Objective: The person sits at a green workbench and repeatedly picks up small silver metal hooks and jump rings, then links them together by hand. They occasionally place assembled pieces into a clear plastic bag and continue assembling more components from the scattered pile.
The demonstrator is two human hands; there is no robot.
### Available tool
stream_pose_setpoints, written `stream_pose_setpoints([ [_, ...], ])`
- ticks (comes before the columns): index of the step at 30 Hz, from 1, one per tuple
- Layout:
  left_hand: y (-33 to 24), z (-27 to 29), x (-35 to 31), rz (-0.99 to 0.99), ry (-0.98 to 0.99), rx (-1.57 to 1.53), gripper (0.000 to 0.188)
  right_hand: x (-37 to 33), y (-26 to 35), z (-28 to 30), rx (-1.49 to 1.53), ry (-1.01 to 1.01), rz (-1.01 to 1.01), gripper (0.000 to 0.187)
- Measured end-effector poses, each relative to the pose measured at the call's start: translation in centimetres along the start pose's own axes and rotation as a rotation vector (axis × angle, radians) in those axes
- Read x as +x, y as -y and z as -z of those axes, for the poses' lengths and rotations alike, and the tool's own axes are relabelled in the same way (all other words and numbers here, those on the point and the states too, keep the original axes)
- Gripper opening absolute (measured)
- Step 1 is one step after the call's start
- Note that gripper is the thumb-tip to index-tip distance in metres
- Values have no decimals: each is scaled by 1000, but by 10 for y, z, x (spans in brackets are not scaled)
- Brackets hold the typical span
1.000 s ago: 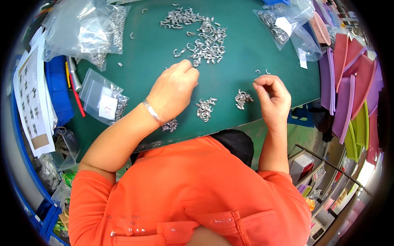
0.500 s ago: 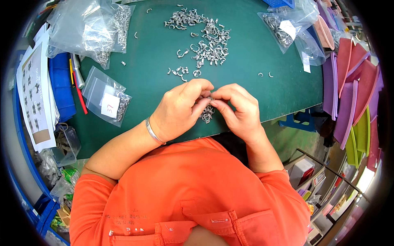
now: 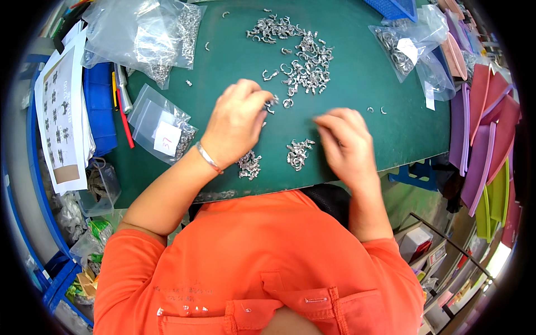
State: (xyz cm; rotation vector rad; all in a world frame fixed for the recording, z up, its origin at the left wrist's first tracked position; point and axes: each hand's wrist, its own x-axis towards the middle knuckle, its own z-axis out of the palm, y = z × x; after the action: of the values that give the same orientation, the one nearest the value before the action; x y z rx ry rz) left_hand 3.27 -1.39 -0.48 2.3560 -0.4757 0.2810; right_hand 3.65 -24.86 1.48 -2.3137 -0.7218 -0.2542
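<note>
My left hand [image 3: 237,123] reaches over the table, its thumb and fingertips drawn together at a few small curved metal pieces [image 3: 271,104]; it seems to pinch one, though blur softens the tips. A bracelet circles that wrist. My right hand [image 3: 347,144] hovers to the right with bent fingers, smeared by motion, so whether anything is in it does not show. Between the hands and nearer to me lies a small pile of silvery metal pieces [image 3: 299,154]. Another small pile [image 3: 249,166] sits partly hidden beside my left wrist. Farther off spreads a larger scatter of such pieces [image 3: 310,64].
Clear bags of metal parts lie at the far left [image 3: 142,39], left [image 3: 163,128] and far right [image 3: 397,53] of the green table [image 3: 223,67]. Pens [image 3: 124,120], a blue bin [image 3: 99,111] and printed sheets [image 3: 60,111] line the left edge. Purple and red bins [image 3: 474,134] stand right.
My hands were together over a near pile; now they are apart, the left moved forward to the loose pieces, the right drawn off rightward. The whole view has shifted slightly.
</note>
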Motion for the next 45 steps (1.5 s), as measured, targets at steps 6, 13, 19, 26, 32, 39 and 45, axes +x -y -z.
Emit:
stream_pose_setpoints([
  [6, -4, 3, -9, 88, 34, -154, 20, 26, 4, -36, 6, 68, 15, 17],
  [13, -8, 0, 3, -32, -4, -109, 19, 24, -1, -30, 56, -8, -34, 14],
  [19, 0, -13, 12, -44, 21, -49, 17, 16, -4, -22, 81, -2, -128, 11],
  [26, -10, -22, 18, -97, 15, -42, 17, 20, 3, -30, -7, 20, -63, 15],
  [32, -8, -18, 15, -67, 9, 6, 19, 17, -5, -26, 145, 16, -188, 15],
  [39, -14, -28, 19, -131, 21, 10, 21, 9, -12, -6, -14, 54, -134, 16],
  [45, -20, -41, 29, -182, 150, 148, 15, 6, -10, 11, -18, 32, -221, 11],
])
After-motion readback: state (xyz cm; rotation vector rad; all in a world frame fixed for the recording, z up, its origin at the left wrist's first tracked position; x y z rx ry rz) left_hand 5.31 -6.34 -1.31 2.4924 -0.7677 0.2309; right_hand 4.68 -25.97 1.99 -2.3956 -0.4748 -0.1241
